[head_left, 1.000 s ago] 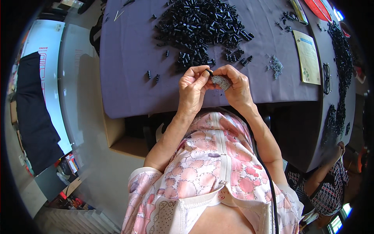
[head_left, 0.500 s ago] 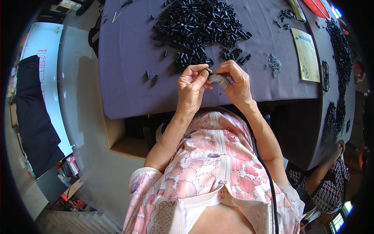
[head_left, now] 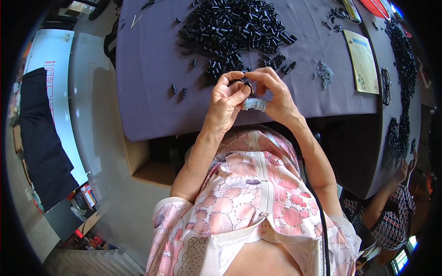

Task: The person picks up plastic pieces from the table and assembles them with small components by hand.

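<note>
Apparently, the small black piece of hard-looking plastic [head_left: 249, 86] is between the thumb and the forefinger of the left hand [head_left: 223, 102], near the middle of the frame, above the edge of the table. The left hand pinches it. The right hand [head_left: 279, 95] is bent just beside it, its fingertips close to the left forefinger; whether these also grip something, I cannot tell. A speckled grey-blue soft-looking band [head_left: 254, 104] seems to go around a digit of the right hand.

I judge the piece to be light, stiff and rather smooth, so it could slip or turn; a pinch on its sides, with the end left free, should suit it. The fingers cover most of it, which hinders the view.

Beyond the hands, on the purple-grey cloth [head_left: 152, 92], lies a big heap of short black tubular parts [head_left: 232, 32], whose lower edge comes near the fingertips. To the right are a little pile of tiny silvery pieces [head_left: 324, 74], a flat beige paper packet [head_left: 362, 62] and black-framed eyeglasses [head_left: 386, 87].
</note>
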Motion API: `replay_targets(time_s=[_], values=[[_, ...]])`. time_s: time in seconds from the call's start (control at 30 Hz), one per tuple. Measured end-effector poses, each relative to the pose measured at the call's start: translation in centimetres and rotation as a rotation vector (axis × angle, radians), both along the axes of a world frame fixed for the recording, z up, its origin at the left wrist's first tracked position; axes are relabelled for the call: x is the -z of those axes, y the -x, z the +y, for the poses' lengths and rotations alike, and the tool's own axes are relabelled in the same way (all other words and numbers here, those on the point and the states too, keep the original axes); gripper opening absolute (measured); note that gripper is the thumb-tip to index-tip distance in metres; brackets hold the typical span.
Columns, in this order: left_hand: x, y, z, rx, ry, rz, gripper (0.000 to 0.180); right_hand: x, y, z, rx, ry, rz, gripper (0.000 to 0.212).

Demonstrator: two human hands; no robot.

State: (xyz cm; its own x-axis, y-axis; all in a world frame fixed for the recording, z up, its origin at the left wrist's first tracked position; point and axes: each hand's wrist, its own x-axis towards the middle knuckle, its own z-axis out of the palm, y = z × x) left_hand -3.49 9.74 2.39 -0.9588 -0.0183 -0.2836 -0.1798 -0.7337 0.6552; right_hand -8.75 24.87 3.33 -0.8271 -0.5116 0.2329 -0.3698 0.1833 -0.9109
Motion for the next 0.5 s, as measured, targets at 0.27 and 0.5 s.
replay_targets(time_s=[0.27,0.5], values=[[-0.8,-0.3,0.2,0.025,-0.203,-0.061,0.032,-0.1,-0.5,-0.3,-0.085,0.142,-0.105,0.038],[0.2,-0.6,0.3,0.038,-0.289,-0.021,0.032,0.2,-0.9,-0.2,-0.068,0.235,-0.192,0.033]])
